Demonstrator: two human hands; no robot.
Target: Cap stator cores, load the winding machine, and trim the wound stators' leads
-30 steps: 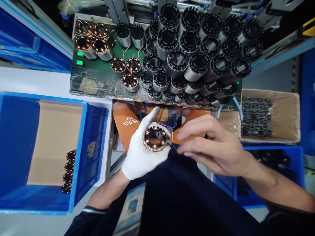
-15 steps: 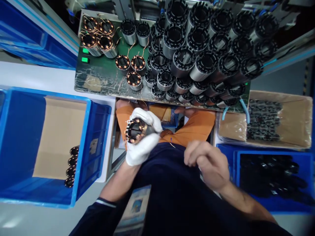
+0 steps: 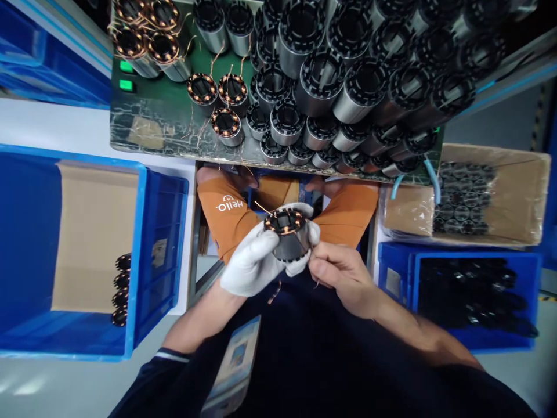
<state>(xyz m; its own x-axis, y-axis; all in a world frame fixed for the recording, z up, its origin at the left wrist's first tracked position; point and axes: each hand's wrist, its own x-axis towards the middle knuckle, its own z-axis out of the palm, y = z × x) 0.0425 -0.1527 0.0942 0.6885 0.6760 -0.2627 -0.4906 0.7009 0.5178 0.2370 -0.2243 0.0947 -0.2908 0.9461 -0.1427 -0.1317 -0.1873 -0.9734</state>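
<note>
Coil (image 3: 290, 247) first: where is it?

It's over the person's lap, copper end up. The left hand (image 3: 252, 267), in a white glove, is wrapped around it.

And the right hand (image 3: 343, 273)?

That one is bare. Finger and thumb pinch what looks like a thin wire (image 3: 317, 284), right beside the coil.

Which step is this?

I think it's work on the wire. The next move seems to need a still left hand and a small, gentle pull.

What's in the bins?

The left bin (image 3: 136, 261) has a brown sheet (image 3: 93, 238) and four copper coils (image 3: 122, 281) in a row near its wall. Over right, a cardboard box (image 3: 520, 197) holds rows of rings (image 3: 463, 197). The right bin (image 3: 478, 253) has dark things (image 3: 470, 296), too dim to name.
</note>
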